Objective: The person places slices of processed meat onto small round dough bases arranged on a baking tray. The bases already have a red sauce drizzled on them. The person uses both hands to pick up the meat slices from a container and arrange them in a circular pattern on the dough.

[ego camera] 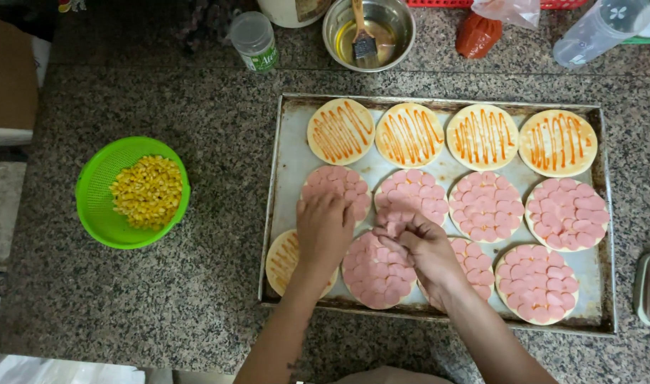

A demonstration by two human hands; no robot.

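Nearest, left hand point(325, 231) palm down, fingers together, over the sauced base point(286, 259) at the tray's point(286, 153) front-left corner, hiding most of it. Just beside, right hand point(428, 249) pinching pink sausage slices point(392, 229) at the fingertips, above a covered base point(376, 274). Behind, a middle row of four slice-covered bases point(487, 206). Farther back, four bases striped with orange sauce point(410, 135). Well left, green colander point(97, 192) of corn point(147, 190). Farthest, steel bowl point(403, 18) with brush point(364, 43).
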